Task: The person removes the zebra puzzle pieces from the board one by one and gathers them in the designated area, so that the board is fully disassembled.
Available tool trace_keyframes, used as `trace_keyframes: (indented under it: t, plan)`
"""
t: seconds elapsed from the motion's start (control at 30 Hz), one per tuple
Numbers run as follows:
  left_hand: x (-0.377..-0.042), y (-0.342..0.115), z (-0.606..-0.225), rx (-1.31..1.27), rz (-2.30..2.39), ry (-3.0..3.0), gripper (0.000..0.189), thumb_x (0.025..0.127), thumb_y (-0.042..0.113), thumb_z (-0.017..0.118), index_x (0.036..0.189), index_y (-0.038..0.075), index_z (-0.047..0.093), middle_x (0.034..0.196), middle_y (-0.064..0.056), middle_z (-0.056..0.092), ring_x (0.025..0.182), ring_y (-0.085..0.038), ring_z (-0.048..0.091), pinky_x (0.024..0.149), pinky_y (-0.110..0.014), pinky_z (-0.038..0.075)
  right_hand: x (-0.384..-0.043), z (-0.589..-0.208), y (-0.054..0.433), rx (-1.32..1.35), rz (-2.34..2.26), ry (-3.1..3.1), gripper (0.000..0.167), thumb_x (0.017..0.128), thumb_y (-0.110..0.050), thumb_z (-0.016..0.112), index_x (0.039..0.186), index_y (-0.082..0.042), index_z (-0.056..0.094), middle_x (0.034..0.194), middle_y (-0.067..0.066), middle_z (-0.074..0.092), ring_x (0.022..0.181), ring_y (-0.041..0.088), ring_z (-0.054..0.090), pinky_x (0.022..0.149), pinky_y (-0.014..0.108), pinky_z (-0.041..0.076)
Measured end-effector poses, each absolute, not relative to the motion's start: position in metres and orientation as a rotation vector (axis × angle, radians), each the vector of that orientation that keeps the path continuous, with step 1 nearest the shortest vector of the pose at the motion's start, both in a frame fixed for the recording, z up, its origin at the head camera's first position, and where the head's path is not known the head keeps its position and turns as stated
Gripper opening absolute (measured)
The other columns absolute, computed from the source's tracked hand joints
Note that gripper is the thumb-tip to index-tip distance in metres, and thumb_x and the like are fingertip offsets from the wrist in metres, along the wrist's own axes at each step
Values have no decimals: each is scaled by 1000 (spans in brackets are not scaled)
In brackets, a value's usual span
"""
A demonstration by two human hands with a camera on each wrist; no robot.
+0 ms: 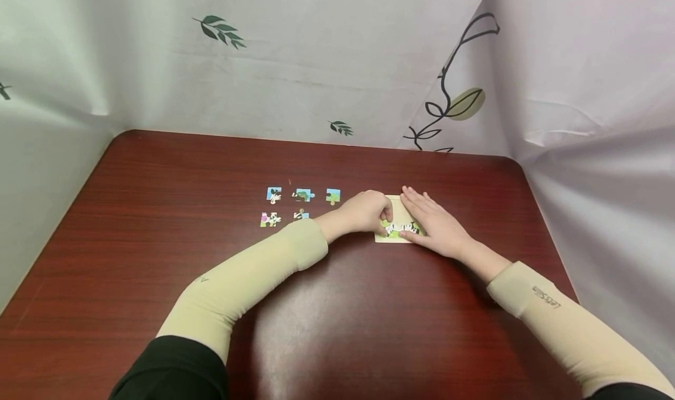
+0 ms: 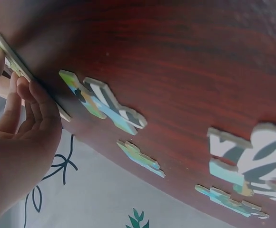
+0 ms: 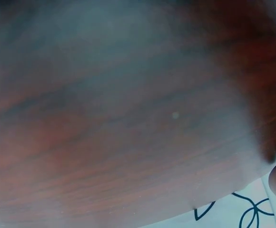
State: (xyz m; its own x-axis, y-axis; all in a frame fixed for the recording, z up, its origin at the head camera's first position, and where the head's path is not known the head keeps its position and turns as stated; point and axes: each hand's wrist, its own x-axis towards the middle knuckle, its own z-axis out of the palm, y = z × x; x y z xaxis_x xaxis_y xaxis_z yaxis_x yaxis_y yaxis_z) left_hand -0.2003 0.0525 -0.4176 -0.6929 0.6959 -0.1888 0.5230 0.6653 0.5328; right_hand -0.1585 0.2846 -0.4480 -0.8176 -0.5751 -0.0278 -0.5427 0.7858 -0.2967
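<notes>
A shallow pale puzzle board [image 1: 396, 203] lies on the table between the two hands. Black-and-white zebra pieces on green [image 1: 406, 229] fill its near strip; its far part shows bare. My left hand [image 1: 367, 211] bends over the board's left side, its thumb and fingertips around a greenish puzzle piece [image 1: 385, 224], mostly hidden by the fingers. From the left wrist, that hand [image 2: 26, 123] shows its fingertips right at the board's edge [image 2: 14, 59]. My right hand [image 1: 436, 224] rests along the right side of the board, fingers extended, thumb tip on the zebra strip.
Left of the board lie several loose jigsaw pieces in two rows, among them a blue-and-green one [image 1: 333, 195] and a pink-and-striped one [image 1: 270, 219]. A striped piece [image 2: 266, 154] looms large in the left wrist view. White cloth [image 1: 295, 66] hangs behind the table [image 1: 337, 306].
</notes>
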Motion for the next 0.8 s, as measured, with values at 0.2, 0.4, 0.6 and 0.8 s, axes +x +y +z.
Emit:
trace_keyframes:
  t: [0.2, 0.4, 0.6, 0.8]
  plan:
    - [-202, 53, -420, 973, 629, 2506, 25, 82, 20, 93, 101, 12, 79, 96, 1, 72, 90, -11, 63, 85, -26, 52, -158, -448, 285, -907, -422, 2861, 89, 99, -40, 72, 164, 3, 30, 175, 19, 24, 164, 37, 21, 133, 56, 17]
    - [-203, 50, -417, 1047, 591, 2505, 18, 87, 17, 88, 102, 11, 80, 95, -1, 75, 89, -12, 65, 85, -28, 54, -160, -451, 286, -915, -426, 2862, 89, 99, -39, 72, 165, 3, 29, 176, 19, 24, 164, 37, 21, 133, 56, 18]
    - [-205, 51, -412, 1139, 498, 2536, 4, 91, 12, 79, 95, 13, 78, 93, 0, 71, 86, -14, 62, 81, -29, 52, -159, -449, 285, -906, -431, 2857, 90, 98, -40, 73, 165, 2, 29, 176, 19, 23, 165, 36, 21, 133, 56, 18]
    - [-209, 50, -408, 1189, 558, 2538, 13, 94, 5, 69, 86, 13, 75, 81, 4, 65, 78, -12, 58, 71, -24, 45, -159, -449, 285, -898, -425, 2863, 90, 98, -40, 73, 164, 3, 29, 176, 20, 23, 164, 37, 21, 133, 56, 19]
